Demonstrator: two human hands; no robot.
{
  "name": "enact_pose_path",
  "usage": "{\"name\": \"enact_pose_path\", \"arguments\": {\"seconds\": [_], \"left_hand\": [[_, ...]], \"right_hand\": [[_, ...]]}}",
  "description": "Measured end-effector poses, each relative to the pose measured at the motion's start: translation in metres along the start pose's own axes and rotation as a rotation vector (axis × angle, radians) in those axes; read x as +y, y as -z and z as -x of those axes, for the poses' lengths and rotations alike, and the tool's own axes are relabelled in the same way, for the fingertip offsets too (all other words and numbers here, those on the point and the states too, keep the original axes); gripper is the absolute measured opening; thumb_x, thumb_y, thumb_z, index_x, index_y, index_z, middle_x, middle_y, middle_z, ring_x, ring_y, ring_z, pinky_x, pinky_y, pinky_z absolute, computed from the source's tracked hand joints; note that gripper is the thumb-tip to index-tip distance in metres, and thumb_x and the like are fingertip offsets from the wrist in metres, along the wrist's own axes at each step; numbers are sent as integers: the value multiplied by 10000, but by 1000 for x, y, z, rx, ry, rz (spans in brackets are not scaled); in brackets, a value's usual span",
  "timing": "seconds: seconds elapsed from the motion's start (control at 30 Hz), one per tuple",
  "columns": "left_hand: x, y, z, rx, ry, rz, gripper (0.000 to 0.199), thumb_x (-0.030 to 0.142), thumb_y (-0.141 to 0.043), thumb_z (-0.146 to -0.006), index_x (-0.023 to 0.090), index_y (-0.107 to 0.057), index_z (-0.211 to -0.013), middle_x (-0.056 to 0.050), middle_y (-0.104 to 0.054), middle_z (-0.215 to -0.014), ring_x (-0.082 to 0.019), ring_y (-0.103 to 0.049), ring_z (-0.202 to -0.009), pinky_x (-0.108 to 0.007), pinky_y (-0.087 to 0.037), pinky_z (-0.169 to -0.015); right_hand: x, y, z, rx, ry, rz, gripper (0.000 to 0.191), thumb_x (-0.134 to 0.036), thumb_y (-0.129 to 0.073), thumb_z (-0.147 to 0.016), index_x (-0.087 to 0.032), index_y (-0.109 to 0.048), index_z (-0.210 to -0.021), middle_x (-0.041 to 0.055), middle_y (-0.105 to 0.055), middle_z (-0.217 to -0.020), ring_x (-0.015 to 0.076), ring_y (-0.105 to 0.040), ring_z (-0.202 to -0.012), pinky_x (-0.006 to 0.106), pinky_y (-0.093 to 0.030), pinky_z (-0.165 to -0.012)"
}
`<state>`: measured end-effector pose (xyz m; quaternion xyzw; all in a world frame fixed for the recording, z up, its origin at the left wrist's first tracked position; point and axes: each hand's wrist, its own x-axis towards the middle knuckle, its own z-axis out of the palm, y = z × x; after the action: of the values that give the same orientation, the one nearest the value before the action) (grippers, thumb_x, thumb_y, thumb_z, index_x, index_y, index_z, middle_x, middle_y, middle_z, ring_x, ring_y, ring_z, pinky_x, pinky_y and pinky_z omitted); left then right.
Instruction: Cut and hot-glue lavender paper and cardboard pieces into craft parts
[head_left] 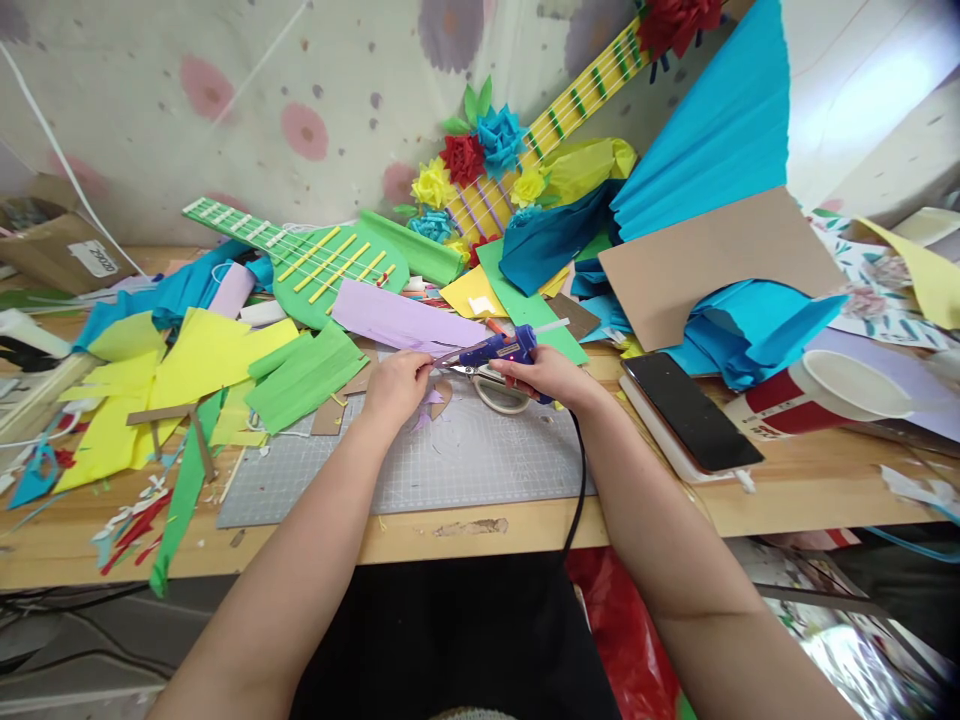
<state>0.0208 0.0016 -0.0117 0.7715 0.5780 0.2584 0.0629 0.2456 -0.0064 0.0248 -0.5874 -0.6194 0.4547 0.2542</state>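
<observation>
My right hand (551, 375) is wrapped around the handle of a blue hot glue gun (499, 348), its nozzle pointing left and a glue stick jutting from its back. My left hand (397, 388) pinches something small close to the nozzle; the fingers hide what it is. Scissors (501, 392) lie under the glue gun, partly covered by it and my right hand. Small scraps of purple paper (429, 400) rest on the grey cutting mat (480, 465) between my hands. A strip of lilac crepe paper (401, 318) lies just behind my left hand.
A green paper guitar (337, 270) lies behind, and a yellow one with paper flowers (484, 195) leans on the wall. Yellow paper (191, 360) spreads left. At right are a phone (690, 410), a paper cup (817, 395) and cardboard (720, 260). The gun's black cord (581, 480) hangs over the edge.
</observation>
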Motion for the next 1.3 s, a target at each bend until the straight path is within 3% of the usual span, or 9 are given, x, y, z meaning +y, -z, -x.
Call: {"name": "enact_pose_path", "arguments": {"seconds": [0.67, 1.3], "left_hand": [[-3, -2, 0, 10, -15, 30, 235, 194, -487, -812, 204, -710, -885, -72, -692, -891, -212, -617, -812, -294, -434, -723], [-3, -2, -1, 13, 36, 116, 196, 178, -511, -796, 194, -701, -844, -53, -700, -874, -189, -625, -801, -267, -439, -714]], "right_hand": [[16, 0, -13, -38, 20, -40, 484, -628, -629, -640, -174, -498, -539, -15, -455, -418, 70, -390, -362, 233, -312, -371], [17, -5, -16, -105, 20, -137, 465, -590, -620, -679, -163, -477, -563, -47, -426, -388, 44, -372, -339, 196, -282, -357]]}}
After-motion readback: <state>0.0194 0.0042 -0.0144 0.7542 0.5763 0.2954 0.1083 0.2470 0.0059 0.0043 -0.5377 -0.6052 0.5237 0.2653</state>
